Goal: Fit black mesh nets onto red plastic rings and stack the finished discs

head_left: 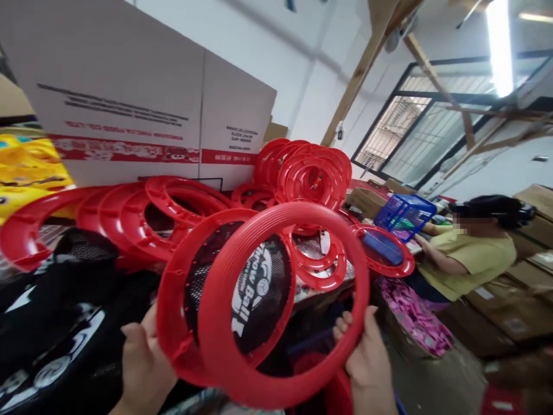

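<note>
While hands hold red rings | carton contains pink packets

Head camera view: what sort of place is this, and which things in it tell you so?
Probably a small workshop where plastic goods are assembled or packed: red rings lie in heaps, brown cartons are stacked on the right, and another person is beside a blue basket.
</note>
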A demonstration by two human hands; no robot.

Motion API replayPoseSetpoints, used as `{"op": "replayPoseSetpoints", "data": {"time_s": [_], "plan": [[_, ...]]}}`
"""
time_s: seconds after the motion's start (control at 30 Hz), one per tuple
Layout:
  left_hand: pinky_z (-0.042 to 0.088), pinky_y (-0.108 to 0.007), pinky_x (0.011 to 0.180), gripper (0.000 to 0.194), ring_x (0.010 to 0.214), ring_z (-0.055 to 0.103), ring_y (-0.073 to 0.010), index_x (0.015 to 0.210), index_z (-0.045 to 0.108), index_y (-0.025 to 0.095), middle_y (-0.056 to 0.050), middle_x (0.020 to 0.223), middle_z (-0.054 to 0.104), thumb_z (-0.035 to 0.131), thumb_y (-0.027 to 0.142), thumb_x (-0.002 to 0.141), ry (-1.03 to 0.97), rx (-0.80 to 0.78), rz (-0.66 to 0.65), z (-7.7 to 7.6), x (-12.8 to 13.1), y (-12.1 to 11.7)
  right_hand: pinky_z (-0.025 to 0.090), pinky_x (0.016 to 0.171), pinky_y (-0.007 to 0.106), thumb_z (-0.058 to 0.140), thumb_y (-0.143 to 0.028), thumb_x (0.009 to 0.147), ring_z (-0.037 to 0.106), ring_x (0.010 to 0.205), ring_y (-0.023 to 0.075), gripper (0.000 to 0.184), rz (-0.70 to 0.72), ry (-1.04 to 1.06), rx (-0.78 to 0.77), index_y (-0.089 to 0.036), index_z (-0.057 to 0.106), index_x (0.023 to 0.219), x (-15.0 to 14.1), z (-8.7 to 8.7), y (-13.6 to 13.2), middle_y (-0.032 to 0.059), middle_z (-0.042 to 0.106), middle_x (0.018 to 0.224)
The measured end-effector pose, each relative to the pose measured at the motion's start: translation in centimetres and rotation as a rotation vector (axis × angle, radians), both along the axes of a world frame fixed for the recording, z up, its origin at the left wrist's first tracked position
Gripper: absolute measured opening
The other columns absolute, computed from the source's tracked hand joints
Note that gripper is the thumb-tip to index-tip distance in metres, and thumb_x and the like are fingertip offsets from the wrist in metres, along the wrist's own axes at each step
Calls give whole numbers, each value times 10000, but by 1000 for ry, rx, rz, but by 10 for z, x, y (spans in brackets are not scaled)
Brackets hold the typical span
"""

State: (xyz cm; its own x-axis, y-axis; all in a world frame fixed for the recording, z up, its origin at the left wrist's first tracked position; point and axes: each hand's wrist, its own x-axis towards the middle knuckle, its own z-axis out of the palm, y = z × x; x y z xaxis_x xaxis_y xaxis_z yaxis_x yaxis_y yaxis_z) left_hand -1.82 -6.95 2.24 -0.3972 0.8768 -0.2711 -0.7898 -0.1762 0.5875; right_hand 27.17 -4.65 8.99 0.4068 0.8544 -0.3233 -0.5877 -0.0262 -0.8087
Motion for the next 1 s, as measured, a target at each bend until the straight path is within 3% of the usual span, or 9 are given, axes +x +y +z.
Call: {"op": "replayPoseSetpoints", "data": {"time_s": [0.17, 0.33, 0.43, 0.6, 0.7, 0.77, 0.83, 0.9, 1.0], "plan": [[573, -464, 831, 914, 1027, 655, -372, 1084, 680, 243, -64, 803, 745, 715, 825, 380, -46, 58, -188, -18, 4, -3, 408, 390, 150, 739, -480, 774, 481, 416, 56, 347, 169, 35, -123, -158, 611, 778, -26, -37, 27, -46, 580, 555], [573, -506, 828, 920, 1059, 628, -418, 1038, 709, 218, -98, 877, 751, 722, 825, 346, -6, 130, -249, -37, -1, -12, 489, 491, 190, 786, -498, 704, 569, 504, 85, 385, 125, -120, -64, -167, 630, 824, -29, -54, 39, -50, 641, 618], [575, -514, 809, 859, 1026, 642, -421, 983, 723, 194, -111, 894, 750, 784, 752, 334, -4, 137, -259, -29, 6, -13, 532, 567, 231, 812, -529, 636, 620, 589, 118, 452, 93, -184, -54, -176, 642, 862, -26, -68, 48, -38, 681, 687], [571, -424, 836, 545, 944, 685, -310, 1020, 698, 197, -74, 916, 750, 837, 442, 554, 30, 13, -113, 7, 28, -18, 553, 753, 320, 739, -601, 660, 647, 814, 180, 531, 59, -397, -13, -177, 656, 968, -23, -84, 61, 25, 687, 893], [573, -412, 831, 566, 931, 688, -293, 1087, 675, 205, -70, 923, 747, 824, 408, 580, 25, 0, -113, 14, 31, -21, 518, 835, 340, 719, -574, 695, 593, 919, 185, 559, -148, -799, 64, -195, 646, 1099, -30, -72, 54, 57, 594, 1104], [582, -415, 801, 575, 907, 692, -291, 1126, 660, 211, -73, 926, 746, 808, 403, 604, 68, 11, -159, 8, 28, -21, 507, 821, 349, 706, -561, 730, 566, 872, 178, 523, -170, -1032, 243, -215, 654, 1118, -44, -52, 40, 50, 560, 1068], [595, -410, 740, 568, 852, 698, -289, 1127, 662, 209, -81, 913, 744, 801, 397, 610, 172, 84, -222, -4, 24, -21, 517, 753, 351, 712, -600, 723, 571, 779, 187, 497, 169, -1115, 532, -223, 698, 1046, -69, -27, 22, 31, 589, 879], [601, -384, 696, 566, 814, 699, -279, 1119, 670, 207, -88, 930, 742, 812, 363, 593, 337, 168, -222, -15, 23, -21, 532, 678, 343, 807, -679, 527, 589, 717, 198, 740, 455, -1091, 649, -232, 684, 1105, -100, -4, 7, 30, 630, 818], [602, -386, 704, 635, 841, 694, -295, 1149, 660, 210, -97, 990, 729, 820, 404, 566, 528, 217, -94, -22, 29, -24, 541, 550, 293, 919, -542, 396, 635, 623, 188, 855, 572, -960, 514, -240, 605, 1132, -138, 19, -5, 27, 700, 800]]}}
